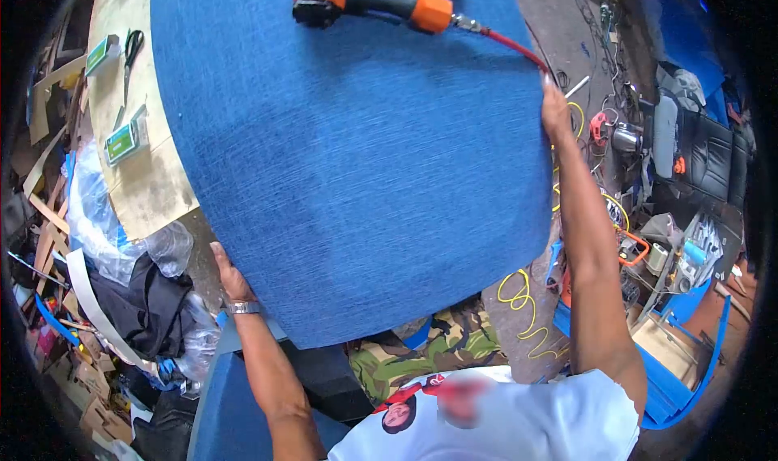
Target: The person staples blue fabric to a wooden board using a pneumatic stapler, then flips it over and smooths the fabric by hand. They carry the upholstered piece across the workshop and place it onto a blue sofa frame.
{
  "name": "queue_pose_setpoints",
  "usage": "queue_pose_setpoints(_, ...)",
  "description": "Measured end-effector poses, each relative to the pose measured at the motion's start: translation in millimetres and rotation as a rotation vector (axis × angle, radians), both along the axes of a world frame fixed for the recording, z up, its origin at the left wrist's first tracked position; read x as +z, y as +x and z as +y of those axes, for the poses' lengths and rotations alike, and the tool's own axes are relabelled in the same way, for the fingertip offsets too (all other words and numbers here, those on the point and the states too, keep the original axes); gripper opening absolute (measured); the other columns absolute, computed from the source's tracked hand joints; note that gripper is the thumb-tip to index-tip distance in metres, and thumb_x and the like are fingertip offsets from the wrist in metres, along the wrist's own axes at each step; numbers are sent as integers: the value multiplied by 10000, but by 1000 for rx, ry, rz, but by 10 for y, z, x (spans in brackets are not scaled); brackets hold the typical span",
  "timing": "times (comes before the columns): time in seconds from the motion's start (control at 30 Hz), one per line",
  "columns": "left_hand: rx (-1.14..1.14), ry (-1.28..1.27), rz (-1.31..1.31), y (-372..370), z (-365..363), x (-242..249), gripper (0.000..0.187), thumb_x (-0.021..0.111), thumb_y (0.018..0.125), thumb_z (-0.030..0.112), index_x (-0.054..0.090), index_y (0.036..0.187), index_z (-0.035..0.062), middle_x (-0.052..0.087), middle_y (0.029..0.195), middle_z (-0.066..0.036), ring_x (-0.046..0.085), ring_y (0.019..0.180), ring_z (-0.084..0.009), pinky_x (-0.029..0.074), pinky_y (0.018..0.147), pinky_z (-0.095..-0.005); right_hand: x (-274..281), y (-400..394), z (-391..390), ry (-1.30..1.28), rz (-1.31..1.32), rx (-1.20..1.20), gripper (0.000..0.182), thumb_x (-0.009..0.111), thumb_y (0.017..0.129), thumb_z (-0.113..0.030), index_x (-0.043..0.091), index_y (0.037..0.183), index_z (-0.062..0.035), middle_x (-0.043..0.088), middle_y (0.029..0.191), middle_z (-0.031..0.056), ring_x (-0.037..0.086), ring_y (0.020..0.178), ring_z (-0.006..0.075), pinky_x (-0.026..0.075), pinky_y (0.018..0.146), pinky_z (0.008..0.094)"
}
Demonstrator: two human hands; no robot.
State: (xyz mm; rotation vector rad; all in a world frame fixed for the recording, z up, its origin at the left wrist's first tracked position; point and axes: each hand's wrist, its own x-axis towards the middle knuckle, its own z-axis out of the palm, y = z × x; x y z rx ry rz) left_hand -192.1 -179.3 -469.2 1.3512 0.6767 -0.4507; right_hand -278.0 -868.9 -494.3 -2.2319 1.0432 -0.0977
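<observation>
A large panel covered in blue fabric (pixel 381 161) fills the middle of the head view. My left hand (pixel 231 276), with a metal watch at the wrist, is at the panel's lower left edge, its fingers partly hidden. At the upper right edge is my right hand (pixel 556 108), fingers around the panel's rim beside a red hose (pixel 519 49). That hose runs to an orange and black air tool (pixel 377 3) lying on top of the fabric.
Left, a wooden board (pixel 154 189) bears black scissors (pixel 131 52) and green-labelled boxes (pixel 121 142). Wood scraps, plastic wrap (pixel 93 218) and black cloth (pixel 142 299) lie beyond. On the right are a yellow hose (pixel 519 299), a black seat (pixel 709 157) and a tool box (pixel 701 254).
</observation>
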Motion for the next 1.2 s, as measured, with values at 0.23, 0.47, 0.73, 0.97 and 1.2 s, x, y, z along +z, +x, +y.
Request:
queue_pose_setpoints(0.23,-42,-323,51,-97,-96,-144,730,345,1077,606,476,1484,14,567,1446,-137,583,1246,-280,480,1066,-435,161,636,1429,-699,324,23,870,282,1056,-632,264,1566,72,237,1626,339,221,1521,484,165,1202,656)
queue_pose_setpoints(0.47,15,-232,114,-76,-179,27,661,256,1123,500,465,1496,-4,542,1480,-131,545,1310,-261,418,1130,-392,470,859,3129,-635,189,360,822,368,1059,-514,207,1578,102,113,1662,337,80,1557,492,71,1197,711)
queue_pose_setpoints(0.73,-36,-251,-76,-47,-89,-90,673,248,1125,471,414,1522,-47,476,1542,-161,424,1422,-263,285,1215,-402,573,1028,4231,-545,216,611,822,419,1039,-422,135,1580,129,15,1675,334,-32,1570,475,-43,1191,705)
queue_pose_setpoints(0.97,131,-515,-65,-66,-107,-96,858,217,1071,643,385,1523,-67,452,1536,-226,415,1426,-305,298,1214,-419,654,1071,4810,-500,191,846,878,468,1008,-421,90,1587,121,-16,1684,315,-65,1573,463,-105,1191,681)
queue_pose_setpoints(1.2,334,-438,-97,-200,-48,-281,903,154,1057,677,386,1520,-62,419,1572,-243,389,1471,-330,239,1244,-402,646,1129,5699,-427,92,1097,892,531,986,-396,112,1583,118,35,1683,314,-49,1579,445,-130,1186,674)
